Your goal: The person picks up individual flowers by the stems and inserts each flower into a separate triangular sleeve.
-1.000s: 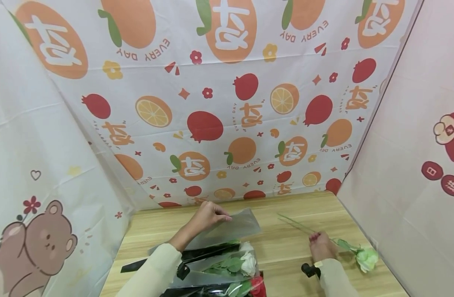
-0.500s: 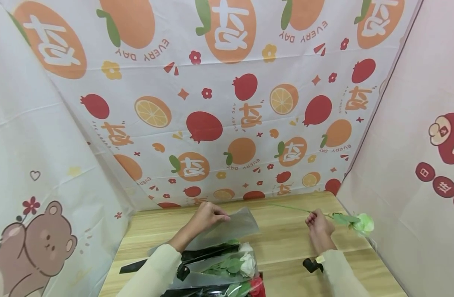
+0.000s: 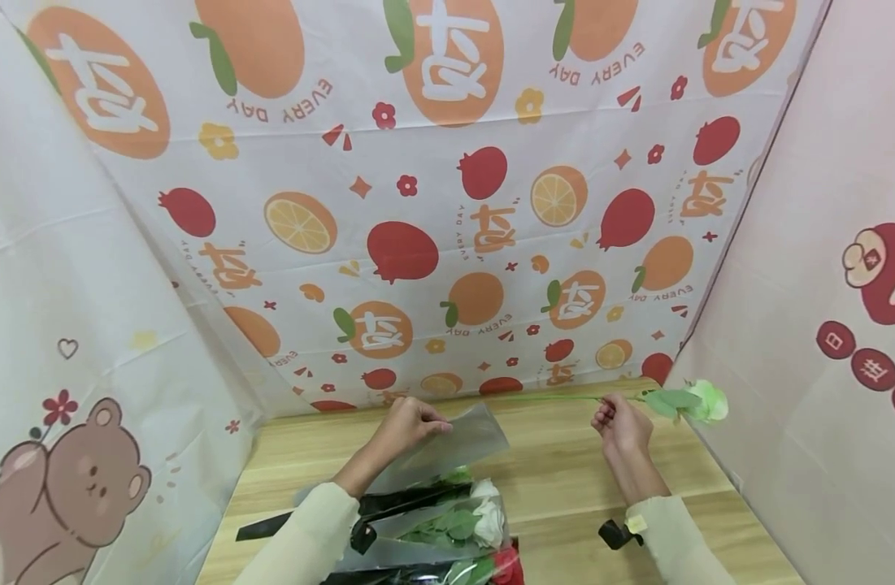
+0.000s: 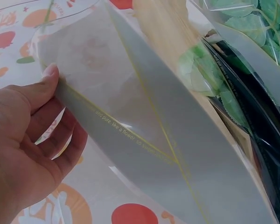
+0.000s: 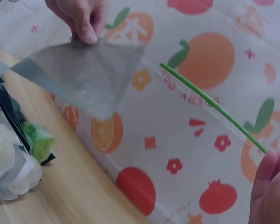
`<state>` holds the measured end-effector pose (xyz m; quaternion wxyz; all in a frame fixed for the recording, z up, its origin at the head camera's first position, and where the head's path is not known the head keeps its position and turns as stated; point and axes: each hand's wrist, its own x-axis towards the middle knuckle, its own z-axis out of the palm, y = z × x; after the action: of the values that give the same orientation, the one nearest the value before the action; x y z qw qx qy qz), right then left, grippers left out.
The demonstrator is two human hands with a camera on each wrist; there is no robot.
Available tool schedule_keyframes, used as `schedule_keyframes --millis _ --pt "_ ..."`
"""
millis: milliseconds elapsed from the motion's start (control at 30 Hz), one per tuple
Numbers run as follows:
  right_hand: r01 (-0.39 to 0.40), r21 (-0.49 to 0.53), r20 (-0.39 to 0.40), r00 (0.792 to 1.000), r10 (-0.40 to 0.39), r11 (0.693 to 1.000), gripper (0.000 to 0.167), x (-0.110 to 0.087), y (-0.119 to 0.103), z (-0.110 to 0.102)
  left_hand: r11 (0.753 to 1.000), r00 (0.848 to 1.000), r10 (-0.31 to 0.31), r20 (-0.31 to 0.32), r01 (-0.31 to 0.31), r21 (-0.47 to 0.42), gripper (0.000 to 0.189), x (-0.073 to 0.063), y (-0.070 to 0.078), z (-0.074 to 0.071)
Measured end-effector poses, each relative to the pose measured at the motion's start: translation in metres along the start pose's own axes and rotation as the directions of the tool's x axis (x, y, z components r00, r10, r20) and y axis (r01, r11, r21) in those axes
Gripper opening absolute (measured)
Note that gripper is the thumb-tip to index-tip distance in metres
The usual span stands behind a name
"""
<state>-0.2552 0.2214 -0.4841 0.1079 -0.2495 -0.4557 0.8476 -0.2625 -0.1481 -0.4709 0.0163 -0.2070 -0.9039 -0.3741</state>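
My left hand (image 3: 409, 427) pinches the mouth end of a translucent grey flower sleeve (image 3: 465, 445) between thumb and fingers. Gold lines and small lettering run along the sleeve in the left wrist view, and its flat body slopes down toward the table. On the right, my right hand (image 3: 626, 429) grips a single pale green rose (image 3: 706, 401) by its thin green stem (image 5: 214, 105). The bloom and leaves point right, while the bare stem end points left toward the sleeve's mouth, close behind it in the head view.
Several wrapped flowers lie at the front left of the wooden table (image 3: 557, 520), among them a white rose (image 3: 488, 520) and a red rose (image 3: 507, 565). A green-tinted bloom (image 5: 39, 140) sits beside them. Fruit-printed cloth (image 3: 447, 203) hangs behind, with more cloth at both sides.
My right hand has raised the rose from low on the right, turning its stem nearly level and bringing the stem end left toward the sleeve. The left hand has stayed almost still.
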Motion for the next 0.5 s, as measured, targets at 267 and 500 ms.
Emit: schedule_keyframes --millis 267,500 --pt "0.032 -0.016 0.095 0.995 -0.030 0.999 0.032 -0.011 -0.004 0.006 1.000 1.000 0.010 0.007 -0.010 -0.016 0.007 -0.001 0.001 0.000" --pt "0.120 -0.055 0.153 0.982 -0.111 0.991 0.035 -0.020 0.000 0.014 0.999 1.000 0.018 0.019 -0.018 -0.030 0.008 -0.001 0.005 -0.001"
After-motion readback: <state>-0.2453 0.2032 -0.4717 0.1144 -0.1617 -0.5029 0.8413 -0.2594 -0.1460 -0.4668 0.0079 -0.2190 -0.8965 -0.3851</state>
